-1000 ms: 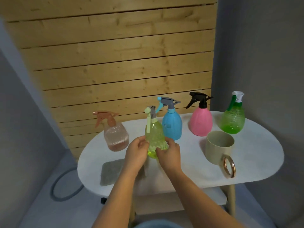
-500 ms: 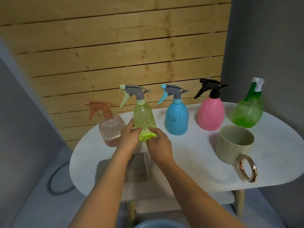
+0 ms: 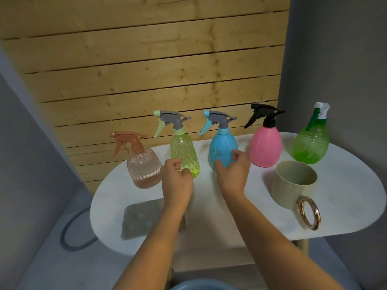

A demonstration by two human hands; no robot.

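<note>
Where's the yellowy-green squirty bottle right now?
In the head view the yellow-green spray bottle stands left of centre on the white table, between the peach bottle and the blue bottle.

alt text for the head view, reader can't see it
Two bare hands reach over a white table: the left hand by a yellow-green spray bottle, the right hand at a blue spray bottle. A peach bottle, pink bottle, green bottle and beige mug stand alongside.
</note>
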